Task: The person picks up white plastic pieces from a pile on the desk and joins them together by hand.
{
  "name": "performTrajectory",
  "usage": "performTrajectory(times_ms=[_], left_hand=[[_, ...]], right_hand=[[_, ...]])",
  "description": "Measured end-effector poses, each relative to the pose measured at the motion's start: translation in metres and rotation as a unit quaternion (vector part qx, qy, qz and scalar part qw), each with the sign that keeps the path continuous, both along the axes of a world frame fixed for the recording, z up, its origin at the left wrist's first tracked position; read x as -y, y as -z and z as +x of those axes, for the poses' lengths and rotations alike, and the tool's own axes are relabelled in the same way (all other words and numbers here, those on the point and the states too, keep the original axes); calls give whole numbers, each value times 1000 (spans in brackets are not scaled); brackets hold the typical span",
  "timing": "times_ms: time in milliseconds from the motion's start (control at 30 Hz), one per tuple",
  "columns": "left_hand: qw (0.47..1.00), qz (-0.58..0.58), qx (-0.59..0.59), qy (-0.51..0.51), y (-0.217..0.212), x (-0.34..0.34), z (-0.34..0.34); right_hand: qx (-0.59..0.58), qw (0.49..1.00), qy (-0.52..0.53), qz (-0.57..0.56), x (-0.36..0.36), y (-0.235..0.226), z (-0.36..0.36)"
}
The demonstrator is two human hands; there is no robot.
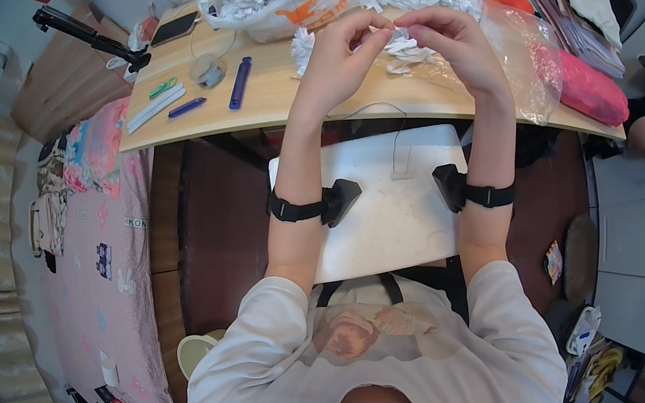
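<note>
- Left hand [344,45] and right hand [455,42] each pinched the small white fabric piece [402,45], grip closed, stretching it between them.
- Piece was above the desk [272,94], just beside the clear plastic bag [519,56].

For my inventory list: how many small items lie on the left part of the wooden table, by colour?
Blue pens: 2
White pens: 2
Green clip: 1
Black phone: 1
Total: 6

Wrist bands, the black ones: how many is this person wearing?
2. One black wrist band on the left forearm, one black wrist band on the right forearm, each carrying a small black block. None elsewhere in view.
</note>
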State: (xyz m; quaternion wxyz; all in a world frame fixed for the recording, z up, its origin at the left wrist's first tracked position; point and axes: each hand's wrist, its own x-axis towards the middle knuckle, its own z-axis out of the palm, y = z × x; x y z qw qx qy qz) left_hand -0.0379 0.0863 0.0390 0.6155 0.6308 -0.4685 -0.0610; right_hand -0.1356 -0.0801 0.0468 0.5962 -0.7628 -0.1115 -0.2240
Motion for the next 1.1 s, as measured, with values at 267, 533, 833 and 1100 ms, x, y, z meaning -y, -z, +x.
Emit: performTrajectory(times_ms=[267, 533, 833, 1100], left_hand=[[1000, -2, 14, -3, -3, -2, -2], [999, 10, 52, -8, -4, -2, -3], [999, -1, 27, -30, -6, -3, -3], [999, -6, -23, -39, -4, -2, 0]], right_hand=[[-6, 1000, -12, 8, 0, 0, 0], [-16, 999, -19, 21, -1, -1, 0], [-3, 996, 67, -56, -9, -3, 0], [10, 998, 52, -46, -16, -2, 2]])
